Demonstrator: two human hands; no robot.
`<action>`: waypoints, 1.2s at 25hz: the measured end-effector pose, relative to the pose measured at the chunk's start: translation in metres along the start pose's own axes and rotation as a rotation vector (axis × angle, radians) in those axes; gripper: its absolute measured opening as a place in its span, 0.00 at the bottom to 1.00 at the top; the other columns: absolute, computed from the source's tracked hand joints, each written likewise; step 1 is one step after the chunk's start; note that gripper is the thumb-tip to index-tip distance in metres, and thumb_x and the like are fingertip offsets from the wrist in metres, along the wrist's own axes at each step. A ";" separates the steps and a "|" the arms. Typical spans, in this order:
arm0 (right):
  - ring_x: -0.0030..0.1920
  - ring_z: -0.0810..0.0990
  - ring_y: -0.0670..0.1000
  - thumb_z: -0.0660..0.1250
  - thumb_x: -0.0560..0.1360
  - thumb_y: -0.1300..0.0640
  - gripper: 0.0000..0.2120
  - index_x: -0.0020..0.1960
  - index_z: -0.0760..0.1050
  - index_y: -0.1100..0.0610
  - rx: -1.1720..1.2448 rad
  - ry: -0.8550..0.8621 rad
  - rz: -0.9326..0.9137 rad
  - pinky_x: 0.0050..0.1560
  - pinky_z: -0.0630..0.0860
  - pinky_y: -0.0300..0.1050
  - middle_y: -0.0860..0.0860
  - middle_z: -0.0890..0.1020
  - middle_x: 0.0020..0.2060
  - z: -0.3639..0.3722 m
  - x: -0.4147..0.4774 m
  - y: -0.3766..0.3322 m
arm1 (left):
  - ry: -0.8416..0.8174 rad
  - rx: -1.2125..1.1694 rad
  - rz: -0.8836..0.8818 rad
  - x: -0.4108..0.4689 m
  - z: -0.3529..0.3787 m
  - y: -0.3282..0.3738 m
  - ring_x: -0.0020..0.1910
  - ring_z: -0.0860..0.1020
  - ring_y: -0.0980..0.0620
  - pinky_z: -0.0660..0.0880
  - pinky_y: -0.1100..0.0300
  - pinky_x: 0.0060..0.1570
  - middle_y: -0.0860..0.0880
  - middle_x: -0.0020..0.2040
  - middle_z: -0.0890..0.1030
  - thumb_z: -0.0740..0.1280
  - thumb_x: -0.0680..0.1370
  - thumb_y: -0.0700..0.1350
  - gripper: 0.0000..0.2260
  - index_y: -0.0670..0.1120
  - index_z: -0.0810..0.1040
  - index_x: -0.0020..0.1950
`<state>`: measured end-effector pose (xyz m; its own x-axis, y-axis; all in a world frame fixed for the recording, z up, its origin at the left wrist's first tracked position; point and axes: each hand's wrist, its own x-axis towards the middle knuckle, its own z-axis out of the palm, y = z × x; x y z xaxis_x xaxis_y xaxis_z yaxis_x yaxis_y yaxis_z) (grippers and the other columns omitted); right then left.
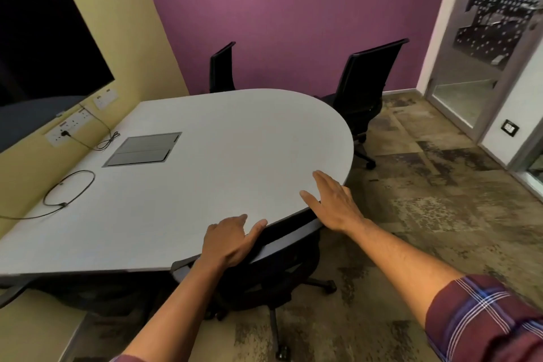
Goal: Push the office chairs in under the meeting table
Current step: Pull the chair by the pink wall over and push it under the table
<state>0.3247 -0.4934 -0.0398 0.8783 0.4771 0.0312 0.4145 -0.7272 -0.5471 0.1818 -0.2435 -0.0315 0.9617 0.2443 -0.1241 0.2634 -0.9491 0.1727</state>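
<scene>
A white meeting table [205,179] with a rounded end fills the middle. A black office chair [273,279] stands right in front of me, its backrest top against the table's near edge. My left hand [229,241] lies over that backrest's top edge with the fingers curled on it. My right hand [335,203] rests flat with spread fingers at the backrest's right end, over the table edge. A second black chair [367,85] stands at the far right, angled and partly out from the table. A third black chair [221,67] sits behind the far side, close to the table.
A dark screen [44,47] hangs on the yellow wall at left, with sockets and cables [70,191] lying on the table below it. A grey hatch [144,148] is set into the tabletop. A glass door [482,53] stands at right. Patterned carpet [426,200] covers the floor.
</scene>
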 end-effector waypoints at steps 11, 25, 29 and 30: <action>0.85 0.54 0.58 0.31 0.73 0.19 0.57 0.87 0.49 0.58 -0.260 0.241 0.283 0.84 0.53 0.62 0.57 0.54 0.87 -0.086 0.004 0.155 | 0.060 0.045 0.326 0.163 0.016 0.158 0.85 0.64 0.43 0.57 0.38 0.85 0.44 0.85 0.69 0.37 0.76 0.80 0.52 0.46 0.66 0.85; 0.85 0.55 0.59 0.27 0.71 0.19 0.58 0.87 0.47 0.58 -0.376 0.255 0.511 0.84 0.53 0.62 0.57 0.53 0.87 -0.193 0.107 0.338 | 0.026 0.041 0.483 0.406 0.048 0.333 0.89 0.47 0.41 0.44 0.38 0.86 0.43 0.90 0.54 0.28 0.71 0.82 0.58 0.48 0.56 0.89; 0.85 0.55 0.59 0.27 0.72 0.20 0.58 0.87 0.47 0.58 -0.406 0.285 0.547 0.84 0.53 0.62 0.58 0.53 0.87 -0.209 0.134 0.384 | 0.064 0.052 0.523 0.449 0.060 0.378 0.89 0.44 0.42 0.39 0.41 0.85 0.44 0.90 0.51 0.28 0.73 0.82 0.56 0.48 0.54 0.89; 0.86 0.54 0.59 0.27 0.72 0.20 0.58 0.87 0.46 0.58 -0.395 0.277 0.560 0.84 0.52 0.62 0.58 0.52 0.87 -0.215 0.142 0.395 | 0.056 0.055 0.529 0.460 0.062 0.388 0.89 0.43 0.43 0.37 0.42 0.85 0.45 0.90 0.50 0.30 0.74 0.81 0.54 0.48 0.52 0.90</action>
<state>0.6645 -0.8192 -0.0715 0.9898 -0.1212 0.0743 -0.1040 -0.9737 -0.2026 0.7215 -0.5115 -0.0822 0.9650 -0.2615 0.0188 -0.2614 -0.9542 0.1454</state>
